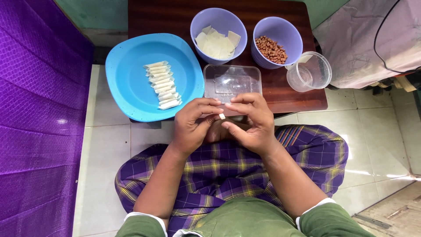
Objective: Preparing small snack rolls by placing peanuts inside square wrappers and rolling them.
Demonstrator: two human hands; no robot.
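Head view shows our left hand (191,125) and right hand (251,122) pinching a small, thin white pastry roll (222,116) between fingers, six o'clock of the clear plastic tray (232,81); light, soft, tearable, best held gently at its ends.

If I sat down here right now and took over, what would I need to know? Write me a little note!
Left hand and right hand: both pinch one small pale wrapper piece between the fingertips, above the lap.
Blue plate: a row of rolled wrappers lies on it, finished.
Left purple bowl: flat wrapper squares, still unrolled.
Right purple bowl: peanuts.
Clear tray and clear cup: look empty.
Left to do, likely: finish this roll, add it to the plate, then the remaining squares.
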